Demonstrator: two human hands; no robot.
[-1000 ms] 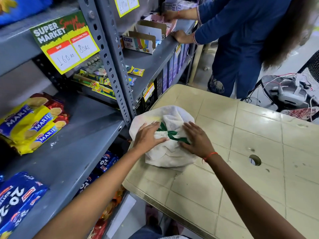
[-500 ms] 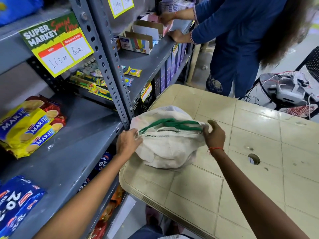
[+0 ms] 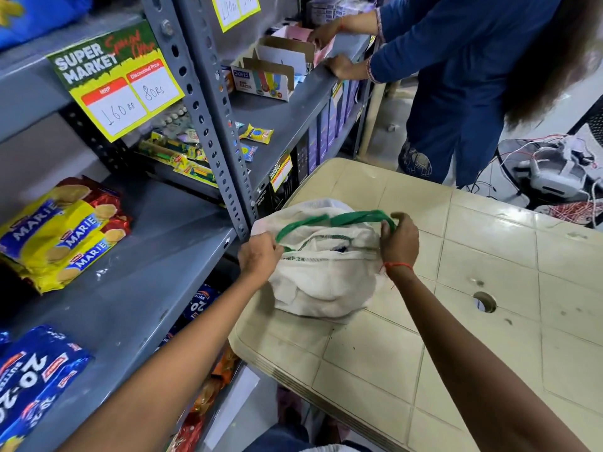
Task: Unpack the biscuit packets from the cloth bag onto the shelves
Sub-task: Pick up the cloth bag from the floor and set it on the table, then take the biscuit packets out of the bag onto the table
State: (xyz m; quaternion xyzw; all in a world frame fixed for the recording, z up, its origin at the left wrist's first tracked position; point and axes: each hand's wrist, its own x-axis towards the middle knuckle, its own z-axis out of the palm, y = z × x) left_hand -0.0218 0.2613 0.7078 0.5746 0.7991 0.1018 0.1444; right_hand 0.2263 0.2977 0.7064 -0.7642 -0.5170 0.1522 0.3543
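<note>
So the left hand (image 3: 259,257) has its fingers curled tight on the left rim of the cloth bag (image 3: 323,275), pinching the fabric right where the green handles (image 3: 336,221) start. The right hand (image 3: 399,243) is doing the same on the other side, fingers hooked round the far end of the handles and closed on them. Between the two hands the mouth of the bag is pulled open a bit, and there's something dark blue poking out inside, can't tell what it is.

The bag sits on the near-left corner of a beige tabletop (image 3: 489,256), dead centre of the frame, right up against the grey shelf (image 3: 137,275).

On that shelf, left edge of the frame, there's a pile of yellow Marie biscuit packets (image 3: 58,236), and down in the lower left corner some blue 20-20 packets (image 3: 36,380). A Super Market price sign (image 3: 114,79) hangs in the upper left.

Upper right of the frame, another person (image 3: 456,76) in blue has both hands on cardboard boxes (image 3: 277,66) on a further shelf.
</note>
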